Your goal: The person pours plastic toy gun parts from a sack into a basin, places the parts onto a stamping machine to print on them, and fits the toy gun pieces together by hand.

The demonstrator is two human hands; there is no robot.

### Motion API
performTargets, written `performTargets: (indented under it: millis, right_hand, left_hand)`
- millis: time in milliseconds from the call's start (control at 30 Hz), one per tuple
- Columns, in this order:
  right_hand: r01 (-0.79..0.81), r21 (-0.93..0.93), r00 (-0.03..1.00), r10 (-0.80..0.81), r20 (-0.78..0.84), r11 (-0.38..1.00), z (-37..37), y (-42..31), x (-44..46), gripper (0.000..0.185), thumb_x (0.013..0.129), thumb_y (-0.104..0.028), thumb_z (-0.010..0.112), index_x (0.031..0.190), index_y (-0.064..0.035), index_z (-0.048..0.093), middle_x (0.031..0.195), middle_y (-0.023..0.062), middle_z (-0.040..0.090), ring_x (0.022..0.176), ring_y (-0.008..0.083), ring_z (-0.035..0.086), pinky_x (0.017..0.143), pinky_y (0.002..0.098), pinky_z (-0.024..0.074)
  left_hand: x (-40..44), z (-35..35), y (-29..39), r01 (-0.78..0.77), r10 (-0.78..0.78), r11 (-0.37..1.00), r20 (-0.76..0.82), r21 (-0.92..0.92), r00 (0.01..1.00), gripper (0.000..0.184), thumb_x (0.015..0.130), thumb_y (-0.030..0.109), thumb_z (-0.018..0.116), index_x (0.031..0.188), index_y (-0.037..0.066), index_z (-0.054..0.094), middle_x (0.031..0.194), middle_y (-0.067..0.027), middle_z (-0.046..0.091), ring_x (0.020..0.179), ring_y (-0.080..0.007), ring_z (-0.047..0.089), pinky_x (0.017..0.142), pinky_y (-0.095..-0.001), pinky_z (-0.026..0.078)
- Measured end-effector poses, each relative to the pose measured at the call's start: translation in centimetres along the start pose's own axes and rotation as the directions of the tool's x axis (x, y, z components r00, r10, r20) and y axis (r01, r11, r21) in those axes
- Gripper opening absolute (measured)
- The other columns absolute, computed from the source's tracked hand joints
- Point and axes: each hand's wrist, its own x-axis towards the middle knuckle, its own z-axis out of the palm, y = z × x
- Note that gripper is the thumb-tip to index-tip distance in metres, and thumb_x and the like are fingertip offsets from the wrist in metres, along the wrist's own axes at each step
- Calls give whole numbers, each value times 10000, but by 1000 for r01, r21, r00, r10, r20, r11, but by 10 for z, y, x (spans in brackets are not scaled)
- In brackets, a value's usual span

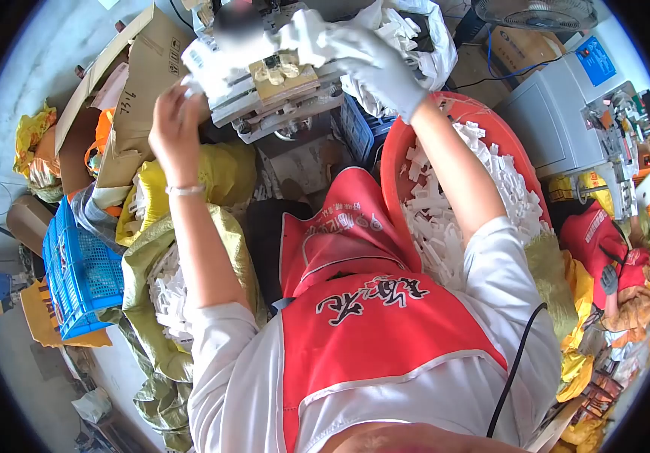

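My bare left hand (pixel 176 134) is raised at the left side of a metal machine fixture (pixel 283 87). Its fingers are curled beside white plastic pieces (pixel 208 72); what lies between them is hidden. From the right, my right hand (pixel 381 72), in a pale grey-white glove, reaches over the fixture. Its fingertips blur into the white shapes there, so its grip is unclear. Small yellowish transparent parts (pixel 273 68) sit on a brass-coloured block of the fixture.
A red tub (pixel 398 170) full of white plastic pieces stands at my right. At my left are an open woven sack (pixel 140 283) of similar pieces, a blue basket (pixel 76 279) and a cardboard box (pixel 140 106). Another person (pixel 604 249) is at far right.
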Motion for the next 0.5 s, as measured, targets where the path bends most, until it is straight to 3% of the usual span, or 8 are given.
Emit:
performTargets:
  millis: [100, 167, 233, 367, 400, 433, 467, 500]
  right_hand:
    - [-20, 35, 992, 15, 129, 999, 19, 18, 22, 419, 814, -22, 580, 1221, -90, 512, 1218, 69, 540, 1096, 210, 533, 943, 305, 426]
    - [287, -370, 945, -200, 257, 884, 26, 23, 30, 420, 794, -8, 578, 1203, -93, 530, 1231, 96, 528, 1120, 262, 516, 976, 328, 402]
    - [245, -363, 941, -131, 312, 899, 29, 27, 36, 407, 791, -7, 576, 1190, -80, 539, 1230, 130, 517, 1137, 299, 492, 995, 354, 378]
    - [499, -505, 859, -478, 183, 704, 24, 20, 14, 339, 839, -239, 574, 1159, -130, 566, 1222, 123, 514, 1086, 311, 513, 938, 385, 410]
    - [387, -484, 915, -391, 98, 785, 22, 14, -7, 338, 842, -281, 569, 1150, -143, 571, 1205, 118, 524, 1067, 312, 521, 924, 393, 419]
    - [266, -458, 955, -296, 5, 848, 15, 9, -33, 340, 845, -322, 564, 1141, -156, 577, 1188, 112, 534, 1048, 313, 530, 909, 401, 427]
    - [163, -507, 978, -207, -32, 846, 4, 8, -63, 348, 837, -293, 577, 1150, -142, 570, 1158, 113, 552, 1030, 307, 541, 898, 390, 435]
    - [71, -541, 989, -128, -69, 838, -4, 13, -94, 359, 828, -264, 590, 1159, -128, 564, 1128, 114, 570, 1013, 302, 552, 887, 379, 442]
  left_hand:
    - [-36, -42, -10, 139, -146, 987, -82, -83, 986, 233, 858, 81, 613, 1045, -45, 554, 1006, -75, 615, 910, -119, 577, 821, -232, 456]
    - [-65, -69, -25, 157, -160, 987, -135, -33, 978, 213, 865, 67, 602, 1039, -47, 555, 1025, -73, 596, 930, -112, 556, 829, -224, 445]
    - [-91, -88, -21, 209, -214, 977, -164, -47, 963, 208, 866, 54, 598, 1047, -40, 556, 1022, -80, 598, 925, -114, 554, 826, -226, 445]
    - [-153, -156, -57, 165, -121, 843, -117, 512, 986, 266, 846, 83, 621, 1078, -31, 561, 1065, -146, 600, 943, -232, 592, 842, -309, 494]
    - [-161, -163, -44, 244, -194, 830, -150, 502, 969, 296, 839, 76, 621, 1100, -41, 546, 1066, -151, 594, 948, -239, 589, 862, -314, 488]
    - [-173, -190, -68, 450, -480, 877, -271, -169, 834, 301, 854, 54, 583, 1128, -52, 523, 1067, -162, 592, 972, -255, 578, 892, -329, 475]
    - [-182, -195, -57, 379, -324, 877, -219, 296, 920, 284, 875, 40, 525, 1140, -60, 518, 1059, -168, 594, 994, -269, 568, 914, -343, 461]
    - [-194, -207, -58, 412, -405, 911, -228, -21, 885, 269, 892, 57, 488, 1130, -60, 532, 1074, -162, 597, 993, -260, 571, 901, -351, 452]
